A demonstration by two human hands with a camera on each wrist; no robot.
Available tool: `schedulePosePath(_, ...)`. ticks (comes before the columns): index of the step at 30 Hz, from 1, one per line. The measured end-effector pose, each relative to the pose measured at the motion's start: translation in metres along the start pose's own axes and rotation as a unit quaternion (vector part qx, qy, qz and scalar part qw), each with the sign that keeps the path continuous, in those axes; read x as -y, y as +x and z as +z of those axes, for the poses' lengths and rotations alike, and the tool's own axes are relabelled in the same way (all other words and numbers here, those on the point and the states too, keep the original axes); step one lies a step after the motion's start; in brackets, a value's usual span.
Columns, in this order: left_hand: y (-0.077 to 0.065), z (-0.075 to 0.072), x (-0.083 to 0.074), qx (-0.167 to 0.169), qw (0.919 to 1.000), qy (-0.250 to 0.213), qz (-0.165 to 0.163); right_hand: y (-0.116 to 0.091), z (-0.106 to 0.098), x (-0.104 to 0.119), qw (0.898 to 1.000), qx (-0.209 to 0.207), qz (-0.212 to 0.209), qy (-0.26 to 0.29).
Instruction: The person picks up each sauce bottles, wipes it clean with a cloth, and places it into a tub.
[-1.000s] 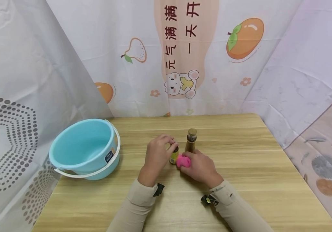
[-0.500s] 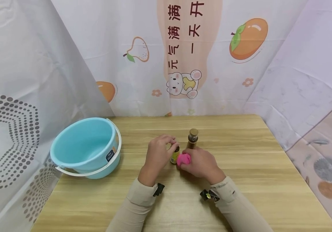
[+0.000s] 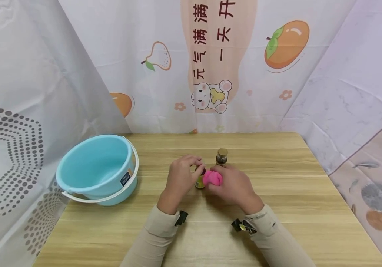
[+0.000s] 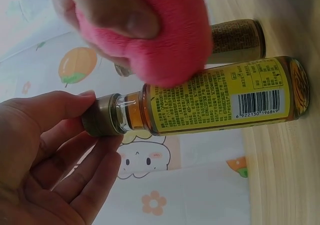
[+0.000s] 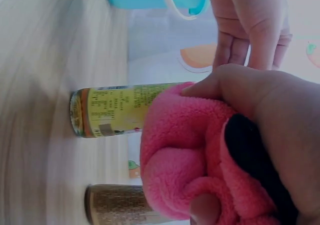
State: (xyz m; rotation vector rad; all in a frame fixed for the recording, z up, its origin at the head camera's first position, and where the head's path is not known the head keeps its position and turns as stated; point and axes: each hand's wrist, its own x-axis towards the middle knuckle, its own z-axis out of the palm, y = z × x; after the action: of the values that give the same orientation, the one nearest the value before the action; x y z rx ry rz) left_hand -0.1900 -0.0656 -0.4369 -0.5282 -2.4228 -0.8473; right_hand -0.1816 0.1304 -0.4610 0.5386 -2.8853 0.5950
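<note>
A glass bottle with a yellow label and amber contents stands upright on the table. My left hand pinches its dark gold cap between thumb and fingers. My right hand grips a bunched pink plush cloth, which lies against the upper part of the label in the left wrist view. A dark patch shows on the cloth in the right wrist view. Just behind the right hand stands a second bottle with a gold cap and a brown label; that hand hides its lower part in the head view.
A light blue bucket with a white handle stands at the left of the wooden table. A printed curtain hangs behind the table's back edge, and fabric also hangs at both sides.
My right hand has moved the pink cloth slightly up along the yellow-labelled bottle, covering more of the second bottle's neck. My left hand stays at the cap.
</note>
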Motion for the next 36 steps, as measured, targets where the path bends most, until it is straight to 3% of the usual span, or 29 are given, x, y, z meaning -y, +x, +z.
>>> schedulePosePath(10, 0.0, -0.001, 0.001, 0.006, 0.9996, -0.026, 0.003, -0.001, -0.009, -0.001, 0.999, -0.044, -0.02, 0.015)
schedulePosePath(19, 0.001, 0.0, 0.0, 0.02, 0.9996, -0.019, -0.008, -0.001, -0.003, -0.002, 0.999, -0.033, -0.02, 0.027)
schedulePosePath(36, -0.002, 0.002, 0.0, -0.014, 0.9996, 0.026, 0.002, 0.002, 0.02, -0.011, 0.999, 0.04, 0.006, 0.005)
